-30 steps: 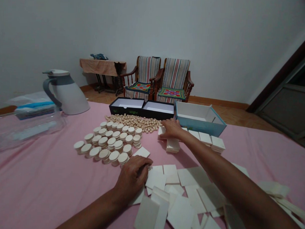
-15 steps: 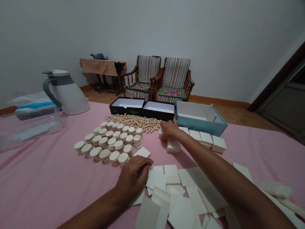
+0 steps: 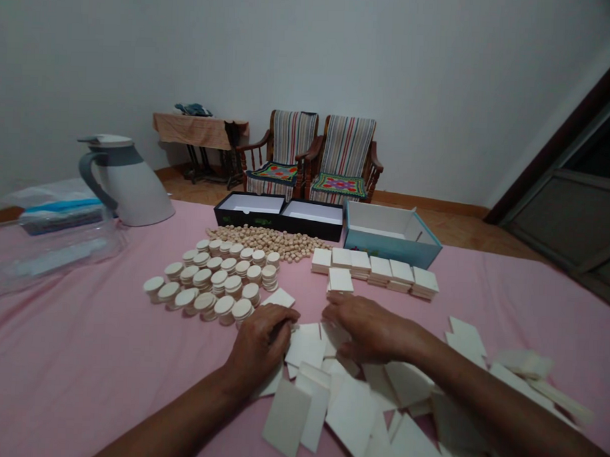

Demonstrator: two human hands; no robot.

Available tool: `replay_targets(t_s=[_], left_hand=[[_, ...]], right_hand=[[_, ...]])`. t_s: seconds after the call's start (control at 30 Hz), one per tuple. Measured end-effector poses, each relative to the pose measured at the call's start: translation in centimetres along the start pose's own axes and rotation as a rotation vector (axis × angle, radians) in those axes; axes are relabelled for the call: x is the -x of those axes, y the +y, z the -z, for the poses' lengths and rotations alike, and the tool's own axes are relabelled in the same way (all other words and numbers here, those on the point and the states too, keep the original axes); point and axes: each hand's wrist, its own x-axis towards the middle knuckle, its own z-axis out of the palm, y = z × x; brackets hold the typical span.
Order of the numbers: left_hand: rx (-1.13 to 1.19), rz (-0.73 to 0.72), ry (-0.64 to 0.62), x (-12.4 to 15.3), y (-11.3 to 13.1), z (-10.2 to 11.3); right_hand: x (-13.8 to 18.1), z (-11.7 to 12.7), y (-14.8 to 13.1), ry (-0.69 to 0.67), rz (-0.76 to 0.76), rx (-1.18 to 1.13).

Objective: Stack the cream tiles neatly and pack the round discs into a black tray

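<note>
My left hand rests at the left edge of a pile of loose white square tiles, fingers curled; whatever they hold, if anything, is hidden. A single square tile lies just beyond its knuckles. My right hand hovers over or touches the far side of the pile, thumb and fingers apart, holding nothing visible. Right behind its fingertips stands a short stack of square tiles. A row of square tile stacks runs behind that. To the left are rows of stacked round wooden discs.
Small wooden pieces lie heaped before a black two-part box. A light blue box stands beside it. On the left are a grey jug and clear plastic packaging. A pink cloth covers the surface.
My right hand has come back from the row of stacks to the loose tiles, its fingers now spread. My left hand stays at the pile's edge. The view has shifted slightly.
</note>
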Motion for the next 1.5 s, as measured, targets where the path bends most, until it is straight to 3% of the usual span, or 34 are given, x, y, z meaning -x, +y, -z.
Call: replay_targets(t_s=[0.33,0.57,0.67,0.77,0.83,0.97,1.17,1.3,1.4,1.5], left_hand=[[-0.003,0.002,-0.002,0.3,-0.3,-0.2],[-0.007,0.002,-0.015,0.1,0.0,0.0],[-0.002,0.007,-0.020,0.1,0.1,0.2],[-0.003,-0.005,-0.020,0.0,0.1,0.3],[-0.007,-0.009,-0.022,0.0,0.1,0.3],[-0.005,-0.014,-0.018,0.0,0.0,0.2],[-0.011,-0.028,-0.041,0.2,-0.2,0.1],[-0.016,-0.074,-0.088,0.2,0.2,0.0],[0.003,-0.126,-0.114,0.2,0.5,0.0],[0.022,-0.132,-0.111,0.2,0.7,0.0]], right_hand=[[0.3,-2.1,0.5,0.043,-0.002,-0.110],[-0.6,2.1,0.6,0.268,-0.088,-0.155],[-0.4,2.7,0.5,0.143,-0.049,-0.138],[0.4,1.2,0.1,-0.004,-0.053,-0.033],[0.9,-0.3,0.0,-0.031,-0.065,0.029],[1.4,-2.2,-0.2,0.000,-0.067,0.055],[1.5,-2.5,-1.0,0.047,-0.045,0.042],[1.7,-2.8,-1.7,0.035,-0.114,0.023],[2.0,-2.3,-1.3,0.068,-0.119,-0.027],[1.5,-0.4,-0.1,0.184,-0.060,-0.090]])
